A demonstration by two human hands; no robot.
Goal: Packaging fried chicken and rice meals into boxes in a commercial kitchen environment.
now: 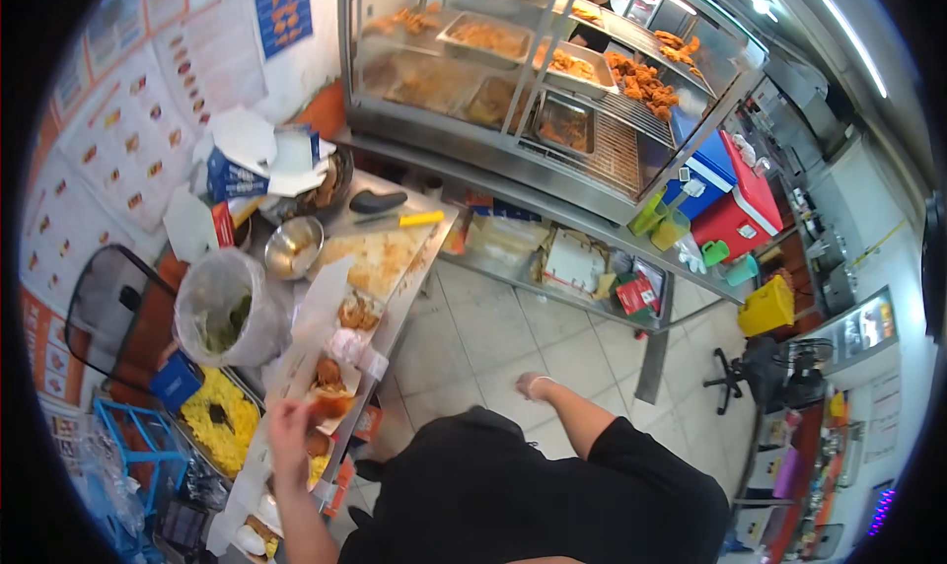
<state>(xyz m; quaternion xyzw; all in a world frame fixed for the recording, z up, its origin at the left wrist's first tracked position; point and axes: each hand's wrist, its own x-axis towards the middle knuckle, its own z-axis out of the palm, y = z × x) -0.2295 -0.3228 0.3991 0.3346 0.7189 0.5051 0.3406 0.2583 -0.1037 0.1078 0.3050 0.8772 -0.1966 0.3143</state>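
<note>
My left hand is over a row of open paper food boxes along the steel table's edge. A blurred orange-red piece of food is at its fingers and looks gripped. Below and beside it the boxes hold browned fried pieces, yellow rice and, at the near end, a white egg. A wrapped pink-and-white packet lies between two portions. My right hand hangs over the tiled floor, away from the table, with a pale band at the wrist; its fingers are not clear.
Left of the boxes stand a tray of yellow rice and a plastic-lined tub of greens. Beyond are a steel bowl and a yellow-handled knife. A glass warming cabinet spans the back, with coolers to its right.
</note>
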